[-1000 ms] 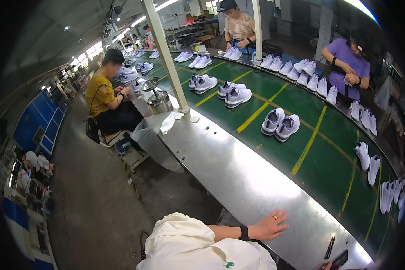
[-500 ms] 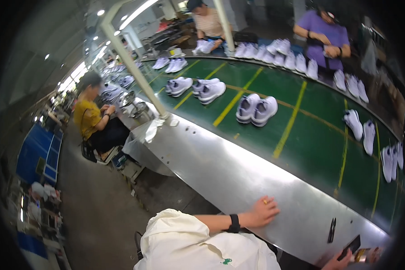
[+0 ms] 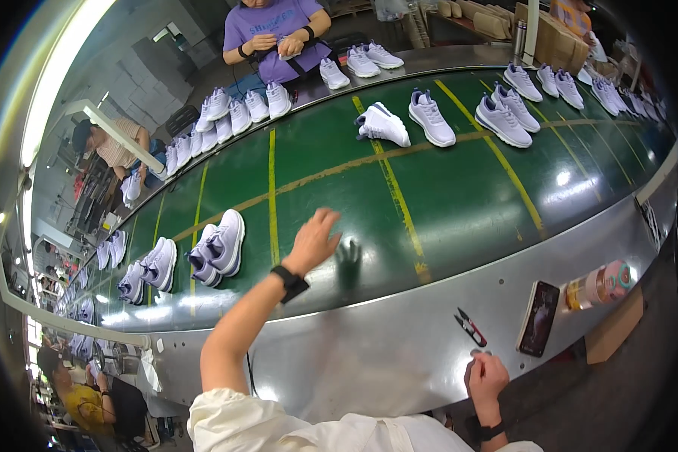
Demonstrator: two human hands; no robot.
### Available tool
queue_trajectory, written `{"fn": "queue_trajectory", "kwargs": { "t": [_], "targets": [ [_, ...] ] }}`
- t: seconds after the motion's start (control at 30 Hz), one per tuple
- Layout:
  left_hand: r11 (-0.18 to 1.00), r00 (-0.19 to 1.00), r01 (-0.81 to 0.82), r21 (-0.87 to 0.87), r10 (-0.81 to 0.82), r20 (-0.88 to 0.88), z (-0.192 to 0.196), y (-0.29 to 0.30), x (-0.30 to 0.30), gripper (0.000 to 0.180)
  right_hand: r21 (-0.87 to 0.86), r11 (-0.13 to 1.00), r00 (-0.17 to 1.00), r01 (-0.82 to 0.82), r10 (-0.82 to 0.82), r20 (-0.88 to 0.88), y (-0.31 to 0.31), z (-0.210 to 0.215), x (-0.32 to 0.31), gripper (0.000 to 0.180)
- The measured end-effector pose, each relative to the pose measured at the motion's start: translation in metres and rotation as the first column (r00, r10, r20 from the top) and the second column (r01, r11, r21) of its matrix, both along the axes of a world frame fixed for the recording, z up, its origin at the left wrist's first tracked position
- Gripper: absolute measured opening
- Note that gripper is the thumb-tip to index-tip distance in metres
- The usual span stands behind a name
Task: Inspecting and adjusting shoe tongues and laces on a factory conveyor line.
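My left hand (image 3: 314,241) is stretched out above the green belt (image 3: 331,192), fingers apart and holding nothing; its reflection shows on the belt. Farther off lie a white sneaker on its side (image 3: 384,125) and an upright white sneaker (image 3: 431,119). Left of the hand, on the belt, is a pair of white-and-purple sneakers (image 3: 222,245). My right hand (image 3: 488,379) is at the near edge of the metal ledge (image 3: 399,339), fingers curled together; whatever they hold, if anything, is too small to name. Just beyond it lie small thread snips (image 3: 468,327) with red on the handle.
A phone (image 3: 539,318) and a clear bottle with a pink lid (image 3: 599,286) lie on the ledge at right. More sneaker pairs (image 3: 505,117) stand along the belt. Across it, a person in purple (image 3: 275,38) works beside a row of sneakers (image 3: 237,117). A post (image 3: 124,139) rises at left.
The view has swung to the right. My left hand has lifted off the metal ledge and reached out over the belt. My right hand, earlier near the phone, is now by the ledge's edge.
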State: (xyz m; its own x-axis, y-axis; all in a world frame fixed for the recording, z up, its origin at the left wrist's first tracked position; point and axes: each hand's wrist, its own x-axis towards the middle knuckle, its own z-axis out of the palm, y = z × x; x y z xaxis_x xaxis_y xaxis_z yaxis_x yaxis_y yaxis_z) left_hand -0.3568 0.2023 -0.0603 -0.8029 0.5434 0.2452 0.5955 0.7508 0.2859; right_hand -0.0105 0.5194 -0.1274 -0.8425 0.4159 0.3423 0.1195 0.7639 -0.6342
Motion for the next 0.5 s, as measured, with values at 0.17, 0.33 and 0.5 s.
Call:
{"fn": "queue_trajectory", "kwargs": {
  "t": [0.17, 0.33, 0.5],
  "targets": [
    [0.981, 0.990, -0.137, 0.137, 0.133, 0.037, -0.003, 0.074, -0.150, 0.054, 0.084, 0.994, 0.997, -0.071, 0.071, 0.006, 0.008, -0.031, 0.009, 0.011],
    [0.795, 0.861, -0.487, 0.362, 0.367, 0.353, -0.029, 0.122, -0.261, 0.069, 0.029, 0.935, 0.927, -0.353, 0.346, 0.146, 0.031, -0.051, 0.016, 0.016],
    [0.674, 0.752, -0.647, 0.356, 0.485, 0.446, -0.072, 0.151, -0.341, 0.076, 0.187, 0.883, 0.902, -0.431, 0.425, 0.072, 0.043, -0.063, 0.025, 0.009]
  ]
}}
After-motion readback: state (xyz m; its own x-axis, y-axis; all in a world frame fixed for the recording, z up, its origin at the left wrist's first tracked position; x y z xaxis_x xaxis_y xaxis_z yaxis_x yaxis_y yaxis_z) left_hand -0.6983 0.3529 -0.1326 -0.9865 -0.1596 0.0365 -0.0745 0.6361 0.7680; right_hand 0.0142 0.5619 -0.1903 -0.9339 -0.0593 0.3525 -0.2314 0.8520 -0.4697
